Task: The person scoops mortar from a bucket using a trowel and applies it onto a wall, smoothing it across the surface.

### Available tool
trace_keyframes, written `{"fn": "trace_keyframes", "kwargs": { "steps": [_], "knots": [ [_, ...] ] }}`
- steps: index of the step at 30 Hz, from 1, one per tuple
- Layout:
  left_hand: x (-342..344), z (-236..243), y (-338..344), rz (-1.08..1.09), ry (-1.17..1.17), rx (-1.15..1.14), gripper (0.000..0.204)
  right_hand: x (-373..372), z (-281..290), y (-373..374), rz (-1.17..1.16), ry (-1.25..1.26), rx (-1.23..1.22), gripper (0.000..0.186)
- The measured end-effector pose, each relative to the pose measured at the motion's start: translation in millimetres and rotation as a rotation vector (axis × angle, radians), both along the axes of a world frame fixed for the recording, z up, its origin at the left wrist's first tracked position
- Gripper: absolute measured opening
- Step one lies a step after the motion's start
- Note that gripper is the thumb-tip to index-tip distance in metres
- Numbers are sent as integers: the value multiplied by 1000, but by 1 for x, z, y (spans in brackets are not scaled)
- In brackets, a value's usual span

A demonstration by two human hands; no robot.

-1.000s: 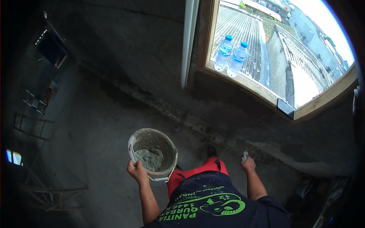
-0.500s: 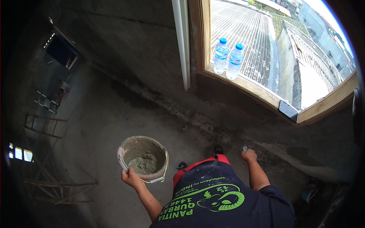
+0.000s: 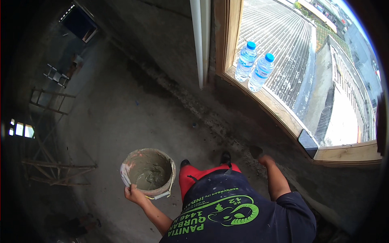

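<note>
My left hand (image 3: pixel 133 194) is closed on the rim of a mortar-smeared bucket (image 3: pixel 126 173) with a wire handle, held beside my legs. Wet grey mortar (image 3: pixel 149 176) lies inside it. My right hand (image 3: pixel 266 160) is closed round a trowel (image 3: pixel 256 152), its dark blade tilted and partly lost against the dim floor, below the window frame. Two clear water bottles with blue caps (image 3: pixel 244 65) stand on the wooden sill (image 3: pixel 270 101), and a dark flat phone-like object (image 3: pixel 308 142) rests at the sill's lower corner.
The concrete floor (image 3: pixel 101 117) meets a rough wall base (image 3: pixel 214 129) running diagonally. A white pipe (image 3: pixel 197 44) runs along the wall. At left are scaffold frames (image 3: pixel 56 166), a small ladder-like metal frame (image 3: pixel 56 76) and a dark doorway (image 3: pixel 79 24). Outside the window are corrugated roofs (image 3: pixel 275 40).
The bucket and my left hand have shifted left. The window now sits lower and further right in view. My right hand's trowel has turned so its dark blade shows.
</note>
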State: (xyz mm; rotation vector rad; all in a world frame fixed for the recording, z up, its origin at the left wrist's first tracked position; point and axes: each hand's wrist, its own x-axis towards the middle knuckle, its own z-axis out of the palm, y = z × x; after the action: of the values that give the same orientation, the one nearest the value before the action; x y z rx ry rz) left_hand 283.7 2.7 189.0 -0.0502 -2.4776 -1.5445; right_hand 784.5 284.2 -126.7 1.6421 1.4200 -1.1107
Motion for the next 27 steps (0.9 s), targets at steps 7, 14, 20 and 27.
{"fn": "trace_keyframes", "kwargs": {
  "steps": [7, 14, 20, 27],
  "knots": [
    [-41, -23, 5, -28, -75, 37, 18, -46, 17, 3, -83, 9, 134, 51],
    [-89, -59, -28, -194, -122, 87, 17, -105, 59, -72, -186, -63, 294, 46],
    [-102, -93, -64, -361, -175, 130, 11, -143, 47, -149, -234, 61, 538, 48],
    [-161, -146, -89, -615, -94, -107, 21, -231, 30, -212, -82, 253, 622, 42]
  ]
}}
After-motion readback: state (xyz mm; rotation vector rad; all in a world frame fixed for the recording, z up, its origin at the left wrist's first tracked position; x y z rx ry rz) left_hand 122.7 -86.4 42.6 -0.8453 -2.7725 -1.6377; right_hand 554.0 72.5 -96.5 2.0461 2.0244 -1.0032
